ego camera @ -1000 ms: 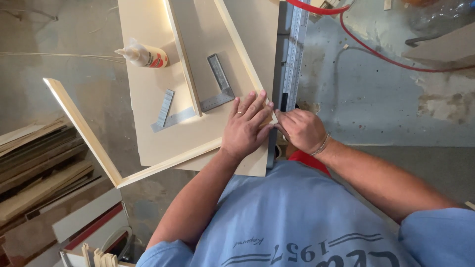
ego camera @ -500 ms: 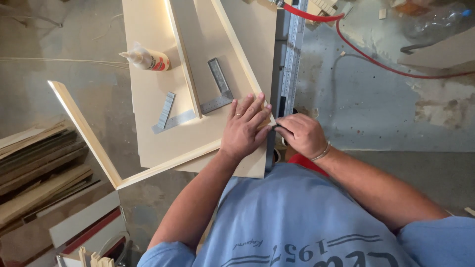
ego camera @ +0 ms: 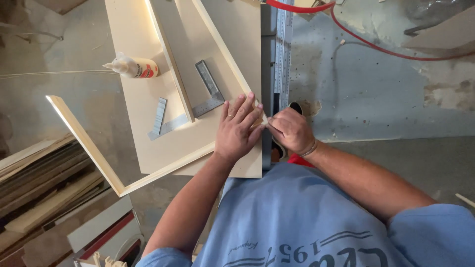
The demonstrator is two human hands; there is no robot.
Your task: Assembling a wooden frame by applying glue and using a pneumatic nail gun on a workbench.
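pressing: left hand [ego camera: 237,131] lies spread flat on the frame corner [ego camera: 257,111]
pinching: right hand [ego camera: 292,131] curls tight at that corner; what it holds, cannot tell
axis: frame rail [ego camera: 222,47] runs up-left, away from both hands

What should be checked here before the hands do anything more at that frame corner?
1. Left hand flat on the frame corner: ok.
2. Right hand at the same corner, fingertips meeting the left: ok; whether it holds anything, cannot tell.
3. Corner joint closed tight: cannot tell, the hands cover it.
4. Metal square within reach, lying on the board inside the frame: ok.
5. Glue bottle lying on its side at the board's edge: not ok if it can roll off.
6. Far frame corner hangs off the board unsupported: not ok.
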